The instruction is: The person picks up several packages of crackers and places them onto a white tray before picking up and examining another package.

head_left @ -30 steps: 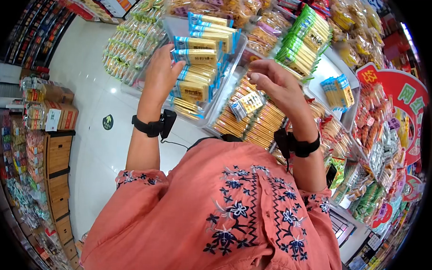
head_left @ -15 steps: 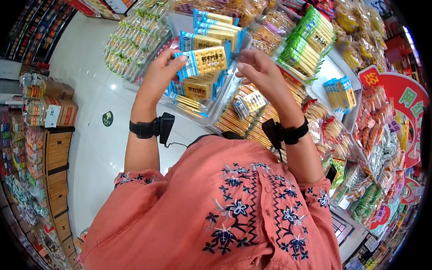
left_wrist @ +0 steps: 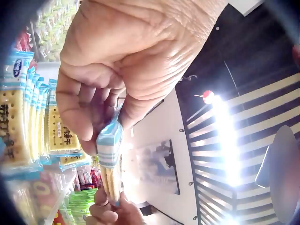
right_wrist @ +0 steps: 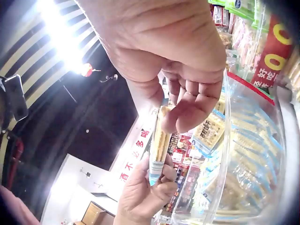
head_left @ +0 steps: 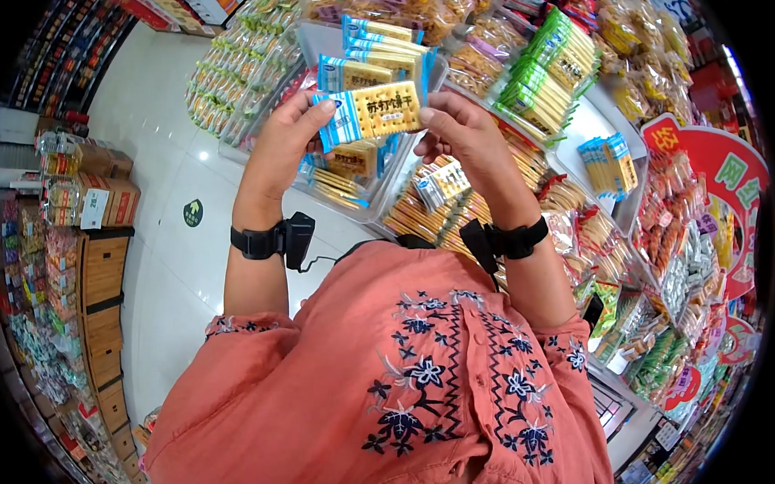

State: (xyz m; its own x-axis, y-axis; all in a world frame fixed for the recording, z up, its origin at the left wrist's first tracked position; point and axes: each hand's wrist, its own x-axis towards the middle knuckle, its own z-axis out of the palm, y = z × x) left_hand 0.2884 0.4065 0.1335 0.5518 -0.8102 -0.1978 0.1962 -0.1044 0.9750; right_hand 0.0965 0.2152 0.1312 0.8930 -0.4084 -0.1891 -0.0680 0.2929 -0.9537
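Observation:
A flat soda cracker packet (head_left: pixel 379 112), clear with a blue striped end, is held up level between both hands in the head view. My left hand (head_left: pixel 275 153) pinches its blue end between thumb and fingers. At the opposite end, the right hand (head_left: pixel 480 151) grips the corner with its thumb on top. From the left wrist, the packet (left_wrist: pixel 110 152) shows edge-on, with the fingers of the right hand (left_wrist: pixel 114 213) at its far end. Behind it, more blue-ended cracker packets (head_left: pixel 386 50) stand in rows in a clear plastic bin (right_wrist: pixel 227 145).
Beside the bin, thin stick-shaped packs (head_left: pixel 422 218) lie in rows, with a loose blue-and-white packet (head_left: pixel 445 184) on top. Green packets (head_left: pixel 547 77) fill a neighbouring bin. A few blue packets (head_left: pixel 608 167) stand in a white bin at right. Wooden drawers (head_left: pixel 105 275) line the left aisle.
The left hand has lifted the cracker packet from among the others in the bin and turned its face up. The right hand has moved left and taken hold of the other end.

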